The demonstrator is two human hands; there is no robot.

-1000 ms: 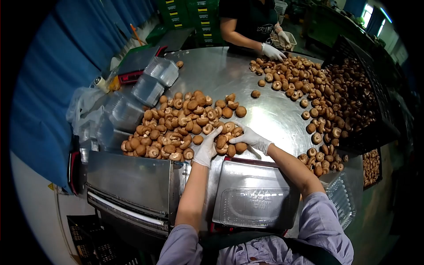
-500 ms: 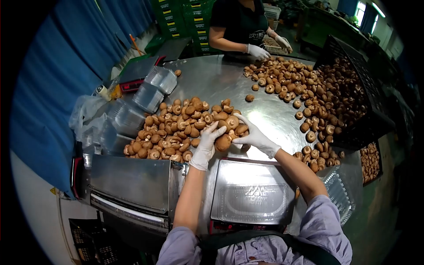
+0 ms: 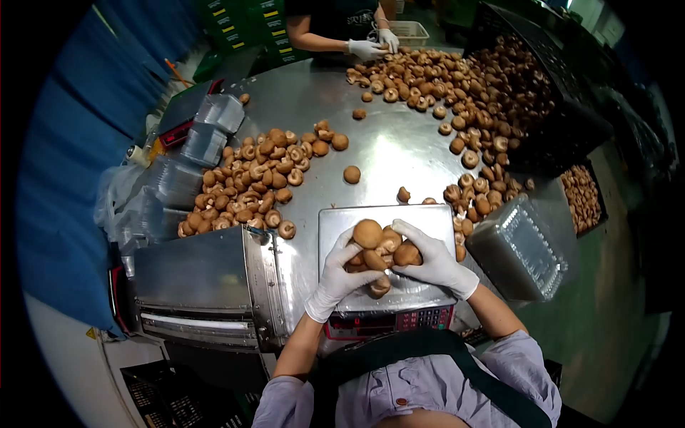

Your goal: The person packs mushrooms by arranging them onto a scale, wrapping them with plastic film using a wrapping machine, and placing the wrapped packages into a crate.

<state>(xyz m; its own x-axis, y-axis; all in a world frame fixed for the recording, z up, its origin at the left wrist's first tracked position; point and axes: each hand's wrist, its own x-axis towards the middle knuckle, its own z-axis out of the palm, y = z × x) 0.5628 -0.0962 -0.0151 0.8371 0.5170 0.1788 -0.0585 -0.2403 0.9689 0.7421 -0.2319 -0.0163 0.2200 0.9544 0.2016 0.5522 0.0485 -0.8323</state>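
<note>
Several brown mushrooms (image 3: 374, 260) are held in a cluster between my two white-gloved hands. My left hand (image 3: 340, 274) curls round the cluster's left side, and my right hand (image 3: 433, 260) grips its right side. Below them lies a clear plastic tray, mostly hidden by hands and mushrooms, on the metal plate (image 3: 335, 217) of a scale. The scale's red panel with its keypad (image 3: 424, 319) faces me. A pile of mushrooms (image 3: 250, 178) lies on the steel table to the left.
Stacked clear trays (image 3: 517, 250) stand right of the scale; more trays (image 3: 178, 182) are at the left. A tipped black crate (image 3: 564, 135) spills mushrooms at the right. Across the table (image 3: 300, 89), a co-worker's gloved hands (image 3: 367, 49) touch mushrooms. A metal machine (image 3: 193, 274) stands front left.
My hands have gathered mushrooms from the pile and brought them over the scale. The view has shifted. The tray on the scale now lies beneath the mushrooms.
</note>
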